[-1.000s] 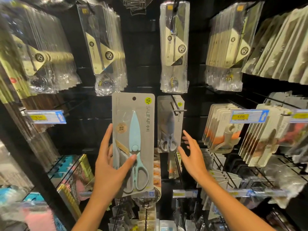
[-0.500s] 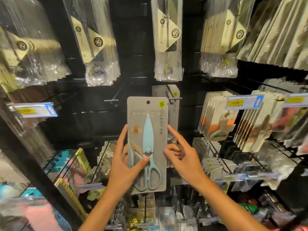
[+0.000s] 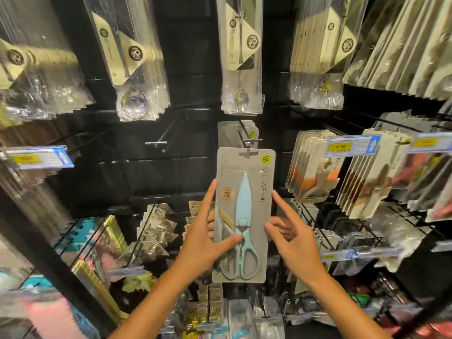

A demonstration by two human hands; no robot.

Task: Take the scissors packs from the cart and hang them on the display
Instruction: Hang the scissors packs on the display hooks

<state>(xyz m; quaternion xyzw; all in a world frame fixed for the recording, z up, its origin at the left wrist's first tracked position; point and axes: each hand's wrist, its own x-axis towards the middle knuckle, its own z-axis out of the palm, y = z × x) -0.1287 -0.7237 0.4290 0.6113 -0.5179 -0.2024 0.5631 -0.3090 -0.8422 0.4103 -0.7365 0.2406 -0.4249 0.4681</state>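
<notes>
The left hand [image 3: 203,243] grips the scissors pack [image 3: 243,216], thumb on the front and fingers behind. The right hand [image 3: 291,238] touches the pack's right edge with straight, open fingers. The pack stands upright in front of the display, its top hole right at the tip of the hook [image 3: 249,143]. To hang it well, keep it straight and push it back gently. More packs [image 3: 236,133] already hang behind. There is little room, and the empty hook [image 3: 160,142] pokes out close on the left.

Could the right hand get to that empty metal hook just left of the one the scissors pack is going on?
Probably yes. The empty hook sticks out bare with nothing hanging on it, but the right hand is beside the scissors pack, so it would have to cross in front of the pack and the left hand.
</notes>
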